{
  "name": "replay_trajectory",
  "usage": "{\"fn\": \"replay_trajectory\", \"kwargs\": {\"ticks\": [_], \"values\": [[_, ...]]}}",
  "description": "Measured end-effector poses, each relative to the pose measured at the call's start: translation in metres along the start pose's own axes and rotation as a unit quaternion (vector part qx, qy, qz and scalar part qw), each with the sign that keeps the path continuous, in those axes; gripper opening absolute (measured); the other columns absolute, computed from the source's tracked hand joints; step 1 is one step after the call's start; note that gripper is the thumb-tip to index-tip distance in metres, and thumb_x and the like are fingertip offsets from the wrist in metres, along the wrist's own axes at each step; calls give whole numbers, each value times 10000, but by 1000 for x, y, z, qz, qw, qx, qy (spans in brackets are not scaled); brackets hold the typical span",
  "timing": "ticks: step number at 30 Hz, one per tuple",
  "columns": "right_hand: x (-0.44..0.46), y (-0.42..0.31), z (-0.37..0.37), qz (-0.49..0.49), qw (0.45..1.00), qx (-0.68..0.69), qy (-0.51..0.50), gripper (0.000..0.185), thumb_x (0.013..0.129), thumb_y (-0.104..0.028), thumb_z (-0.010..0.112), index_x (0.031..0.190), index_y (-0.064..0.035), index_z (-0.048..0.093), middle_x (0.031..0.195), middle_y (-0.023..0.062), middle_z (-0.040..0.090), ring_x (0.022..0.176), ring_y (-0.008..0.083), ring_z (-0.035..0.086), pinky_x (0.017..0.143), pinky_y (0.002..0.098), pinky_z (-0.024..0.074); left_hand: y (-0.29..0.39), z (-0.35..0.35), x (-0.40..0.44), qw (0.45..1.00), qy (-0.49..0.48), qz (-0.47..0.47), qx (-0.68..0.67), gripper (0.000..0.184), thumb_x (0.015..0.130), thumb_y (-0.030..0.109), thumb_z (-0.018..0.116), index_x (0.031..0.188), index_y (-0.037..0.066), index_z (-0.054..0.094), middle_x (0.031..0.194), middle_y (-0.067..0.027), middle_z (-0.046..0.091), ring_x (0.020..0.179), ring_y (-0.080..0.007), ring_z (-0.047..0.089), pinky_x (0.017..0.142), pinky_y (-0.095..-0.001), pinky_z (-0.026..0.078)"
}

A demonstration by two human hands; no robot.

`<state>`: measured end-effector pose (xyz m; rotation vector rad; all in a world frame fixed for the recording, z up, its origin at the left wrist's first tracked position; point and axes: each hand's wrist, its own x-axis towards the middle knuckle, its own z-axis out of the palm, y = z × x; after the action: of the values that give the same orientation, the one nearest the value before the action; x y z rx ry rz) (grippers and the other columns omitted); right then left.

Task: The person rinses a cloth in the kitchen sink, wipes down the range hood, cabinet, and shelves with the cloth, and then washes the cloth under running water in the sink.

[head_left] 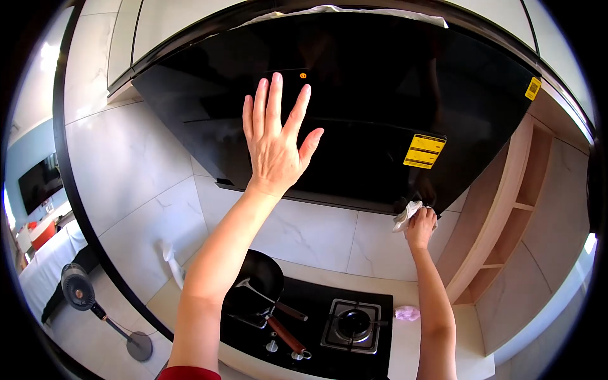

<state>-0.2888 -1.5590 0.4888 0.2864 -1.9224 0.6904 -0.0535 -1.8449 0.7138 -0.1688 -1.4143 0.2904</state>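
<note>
A glossy black range hood [354, 95] fills the upper middle of the head view, with a yellow label [425, 151] on its front. My left hand [274, 142] is raised before the hood's left half, fingers spread and holding nothing; whether the palm touches the panel I cannot tell. At the hood's lower right edge, my right hand [421, 227] is closed on a crumpled white cloth [406, 216], which lies against the black surface.
Below is a black gas stove [304, 335] with a wok [261, 278] and spatula on its left burner. A pink cloth [407, 313] lies on the counter right of it. Wooden shelves [500, 221] stand at right, a fan [78, 288] at far left.
</note>
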Motion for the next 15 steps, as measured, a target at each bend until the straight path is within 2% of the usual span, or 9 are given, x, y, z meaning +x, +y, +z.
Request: {"fn": "replay_trajectory", "kwargs": {"ticks": [15], "values": [[0,-2,5,9,1000,-17,10,212,707,8,556,908,7,487,1013,228,471,998,415,427,887,483,358,-22,15,6,999,-2,-7,-45,535,902,431,454,1373,184,404,1469,-204,208,1325,-389,239,1063,-528,191]]}}
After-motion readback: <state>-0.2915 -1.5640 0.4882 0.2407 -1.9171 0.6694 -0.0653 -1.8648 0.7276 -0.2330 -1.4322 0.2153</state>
